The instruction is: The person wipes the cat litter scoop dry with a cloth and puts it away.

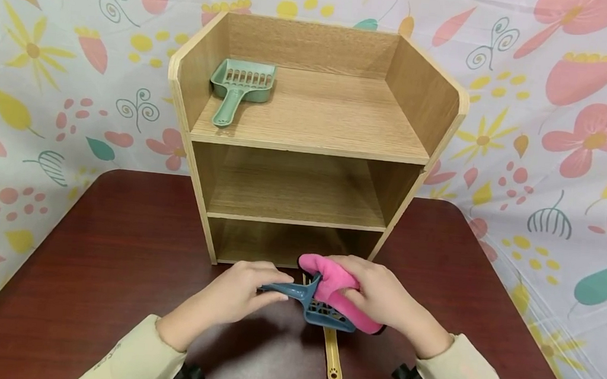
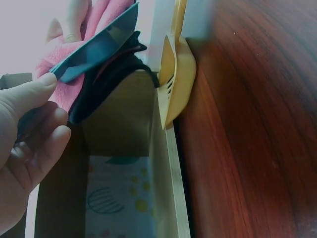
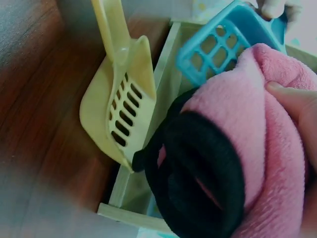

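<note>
My left hand (image 1: 242, 292) pinches the handle of a blue slotted litter scoop (image 1: 326, 315) between thumb and fingers, holding it above the table. A pink cloth (image 1: 336, 284) with black edging is bunched in my right hand (image 1: 383, 294), and it lies against the scoop's upper side. Beneath them a yellow litter scoop (image 1: 332, 358) rests on the table, its handle toward me and its head mostly hidden in the head view. The right wrist view shows the slots of that yellow scoop (image 3: 126, 114) beside the cloth (image 3: 267, 148).
A wooden shelf unit (image 1: 307, 148) stands on the dark red table (image 1: 133, 247) just beyond my hands. On its top level, at the left, sits a green litter scoop (image 1: 245, 81). A patterned cloth backdrop (image 1: 553, 144) hangs behind.
</note>
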A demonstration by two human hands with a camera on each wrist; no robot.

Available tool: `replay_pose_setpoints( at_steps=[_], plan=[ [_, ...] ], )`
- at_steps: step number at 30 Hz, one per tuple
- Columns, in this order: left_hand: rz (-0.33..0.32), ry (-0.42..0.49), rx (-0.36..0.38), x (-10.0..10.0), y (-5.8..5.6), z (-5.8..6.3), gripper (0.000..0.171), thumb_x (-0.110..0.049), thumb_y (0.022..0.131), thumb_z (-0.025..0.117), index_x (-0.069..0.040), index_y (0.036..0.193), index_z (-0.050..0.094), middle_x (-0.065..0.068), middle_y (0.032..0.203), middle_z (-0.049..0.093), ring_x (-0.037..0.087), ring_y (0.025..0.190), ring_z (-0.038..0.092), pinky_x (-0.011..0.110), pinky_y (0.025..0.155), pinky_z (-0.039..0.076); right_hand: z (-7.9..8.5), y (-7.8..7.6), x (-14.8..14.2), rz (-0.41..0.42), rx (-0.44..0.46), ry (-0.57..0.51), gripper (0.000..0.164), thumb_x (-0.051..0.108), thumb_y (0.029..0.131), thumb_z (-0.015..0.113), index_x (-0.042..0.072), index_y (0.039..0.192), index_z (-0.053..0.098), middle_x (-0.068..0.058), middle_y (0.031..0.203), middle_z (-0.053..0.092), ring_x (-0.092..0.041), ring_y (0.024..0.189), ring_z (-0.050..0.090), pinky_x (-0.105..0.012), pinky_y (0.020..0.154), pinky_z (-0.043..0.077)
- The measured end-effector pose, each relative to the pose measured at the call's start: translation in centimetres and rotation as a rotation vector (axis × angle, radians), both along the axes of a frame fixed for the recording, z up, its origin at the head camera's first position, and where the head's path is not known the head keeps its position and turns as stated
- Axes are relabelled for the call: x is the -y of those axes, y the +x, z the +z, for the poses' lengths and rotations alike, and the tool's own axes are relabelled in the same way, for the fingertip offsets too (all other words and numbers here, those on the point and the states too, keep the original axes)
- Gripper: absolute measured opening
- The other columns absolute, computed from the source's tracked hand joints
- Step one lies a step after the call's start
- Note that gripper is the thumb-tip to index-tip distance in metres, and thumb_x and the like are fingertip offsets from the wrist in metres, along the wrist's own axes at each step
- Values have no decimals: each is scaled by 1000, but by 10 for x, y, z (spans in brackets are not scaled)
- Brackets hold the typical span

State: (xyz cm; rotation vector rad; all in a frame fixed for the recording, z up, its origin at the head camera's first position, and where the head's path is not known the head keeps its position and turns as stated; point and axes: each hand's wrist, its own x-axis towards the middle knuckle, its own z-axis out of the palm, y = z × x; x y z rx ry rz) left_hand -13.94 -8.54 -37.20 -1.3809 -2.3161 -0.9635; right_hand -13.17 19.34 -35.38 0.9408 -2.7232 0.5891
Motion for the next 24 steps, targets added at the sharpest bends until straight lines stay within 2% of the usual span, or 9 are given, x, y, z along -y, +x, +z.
replay_pose_setpoints(
  at_steps=[3, 7, 10, 14, 19, 24],
  plan=[
    [21, 49, -27, 4, -1, -2, 25, -16, 82, 73, -8, 105, 71, -3, 88, 69, 2, 71, 56, 10, 65, 45, -4, -2, -6, -35, 26, -81, 43, 9, 80, 71, 23, 120, 62, 8, 110, 67, -6, 89, 60, -30, 76, 51],
    [46, 102, -48, 6, -2, -5, 25, -14, 80, 74, -8, 104, 71, -2, 88, 69, 2, 70, 55, 10, 64, 45, -12, -3, -12, -79, 94, -244, 42, 5, 81, 70, 22, 119, 62, 7, 107, 68, -4, 87, 59, -25, 77, 51],
    [39, 145, -48, 7, -2, -7, 25, -13, 79, 75, -7, 103, 71, -1, 88, 69, 2, 68, 54, 9, 62, 44, -16, -1, -14, -121, 161, -375, 40, 5, 82, 70, 20, 118, 63, 3, 105, 68, -2, 89, 59, -20, 79, 49],
    [36, 232, -42, 6, -3, -14, 26, -9, 77, 76, -6, 102, 71, 1, 87, 69, 3, 66, 54, 7, 56, 41, -18, 2, -11, -183, 257, -595, 32, 3, 84, 68, 9, 114, 63, 1, 101, 67, -4, 86, 60, -18, 77, 50],
    [76, 325, -24, 3, -3, -21, 26, -8, 76, 77, -5, 101, 72, 2, 85, 70, 4, 64, 53, 7, 51, 39, -21, 5, -2, -260, 376, -870, 25, 3, 87, 64, 0, 112, 58, 8, 94, 65, -7, 79, 64, -21, 70, 53],
    [123, 409, -43, -1, -1, -28, 26, -5, 73, 78, -5, 99, 72, 4, 82, 70, 6, 61, 53, 9, 50, 39, -25, 9, 7, -307, 444, -1063, 24, 3, 89, 62, 9, 112, 57, 8, 95, 64, -7, 80, 64, -22, 70, 54]
  ],
)
